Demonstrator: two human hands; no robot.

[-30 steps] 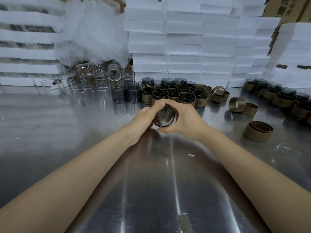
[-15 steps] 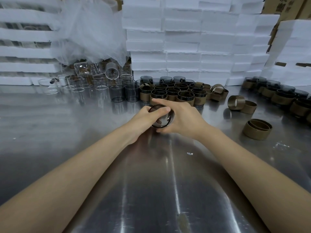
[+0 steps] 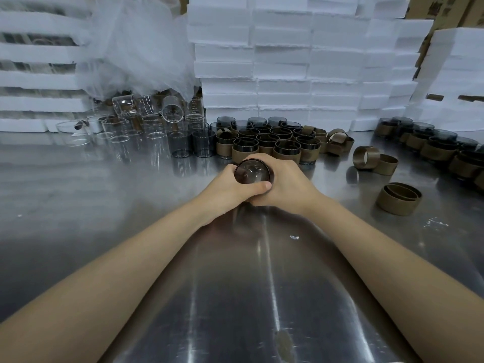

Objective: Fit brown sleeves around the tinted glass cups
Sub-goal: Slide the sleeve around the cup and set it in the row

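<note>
Head view showed the left grip (image 3: pixel 227 188) and the right grip (image 3: pixel 289 183) both curled around one tinted round glass cup (image 3: pixel 252 172) over the shiny steel tabletop (image 3: pixel 131 231), with the cup's base turned toward the camera. Fingers hid any sleeve on it. Tinted cups in brown sleeves (image 3: pixel 264 146) clustered at twelve o'clock of the hands, and loose brown paper sleeves (image 3: pixel 398 199) lay at three o'clock.
</note>
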